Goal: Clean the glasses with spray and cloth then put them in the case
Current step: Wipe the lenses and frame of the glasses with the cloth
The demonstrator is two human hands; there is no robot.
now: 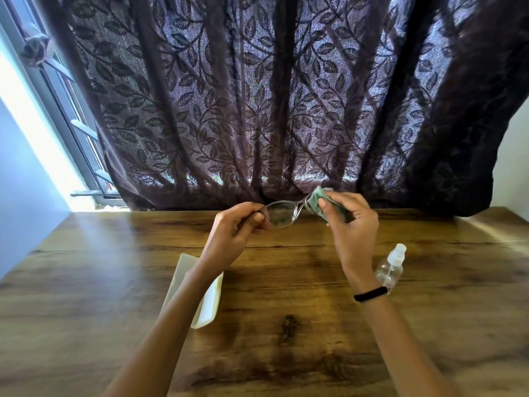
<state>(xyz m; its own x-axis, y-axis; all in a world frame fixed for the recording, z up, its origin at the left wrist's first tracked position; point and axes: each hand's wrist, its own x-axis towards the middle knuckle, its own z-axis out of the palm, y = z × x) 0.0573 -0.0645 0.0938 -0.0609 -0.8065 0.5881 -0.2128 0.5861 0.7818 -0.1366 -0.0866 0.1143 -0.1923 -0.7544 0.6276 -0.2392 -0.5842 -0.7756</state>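
I hold clear-framed glasses (282,214) up above the wooden table (286,310). My left hand (237,229) grips the frame at its left end. My right hand (350,224) pinches a green cloth (316,200) around the right lens, which the cloth hides. A small clear spray bottle (392,266) with a white cap stands on the table just right of my right wrist. A white glasses case (210,299) lies open on the table under my left forearm, partly hidden by it.
A dark leaf-patterned curtain (272,96) hangs along the table's far edge. A window frame (65,110) and a pale wall are at the left. A black band circles my right wrist (370,293).
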